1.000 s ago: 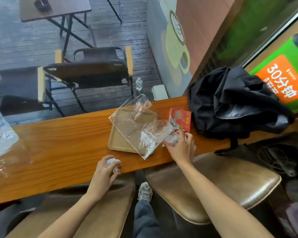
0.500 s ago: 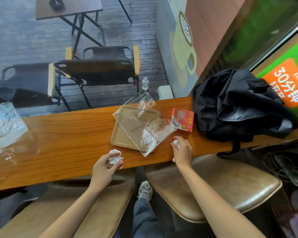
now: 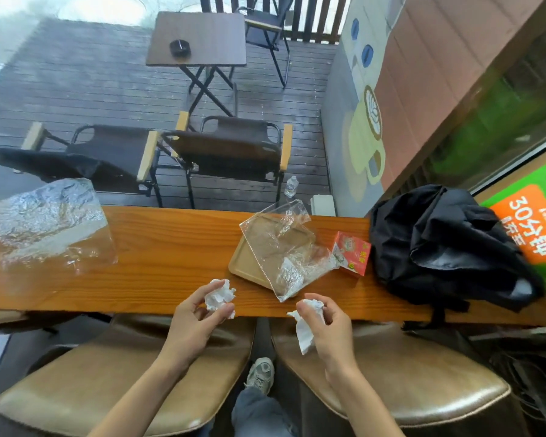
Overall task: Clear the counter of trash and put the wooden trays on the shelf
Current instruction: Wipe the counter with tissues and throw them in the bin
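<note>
Both hands hover at the near edge of the wooden counter [image 3: 158, 247], each closed around paper trash. Left hand [image 3: 193, 323] curls its fingers round a crumpled white tissue [image 3: 218, 296]; right hand [image 3: 328, 329] pinches a second white tissue [image 3: 306, 329], whose loose tail hangs below the thumb. At twelve o'clock from the hands, between them and the window, a wooden tray [image 3: 243, 263] lies flat on the counter, with a clear plastic wrapper [image 3: 281, 247] draped over most of it and spilling past its near edge. Just beside the wrapper at three o'clock sits a small red carton [image 3: 353, 255], and further that way a black bag [image 3: 448, 247] slumps on the counter's end. Far off at nine o'clock a second clear wrapper [image 3: 48, 222] with a silvery crinkled lining lies on the wood. Two tan padded stools [image 3: 407, 380] stand under the counter.
</note>
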